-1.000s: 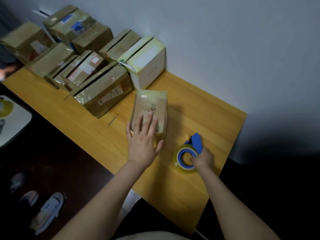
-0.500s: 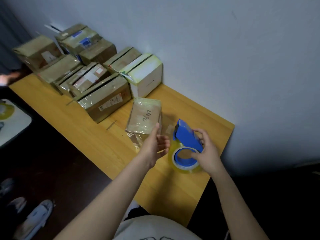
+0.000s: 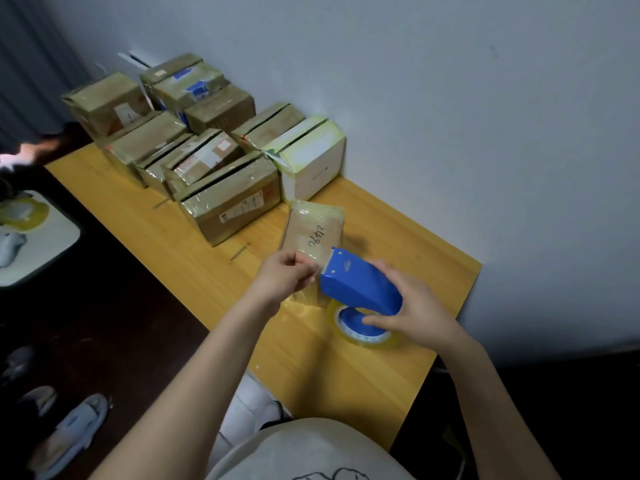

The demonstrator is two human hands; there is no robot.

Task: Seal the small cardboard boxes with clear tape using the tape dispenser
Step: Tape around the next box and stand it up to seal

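Observation:
A small cardboard box with handwriting on top lies on the wooden table, wrapped in clear tape. My right hand grips the blue tape dispenser with its roll of clear tape, held just in front of the box's near end. My left hand pinches the free end of the tape at the dispenser's mouth, over the box's near edge.
Several taped brown boxes and a white box are packed along the wall at the back left. The table's right edge lies near my right hand. A low white stand with another tape roll and shoes are on the dark floor to the left.
My left hand came off the box top and took the tape end. My right hand lifted the dispenser from the table and brought it up to the box's near end.

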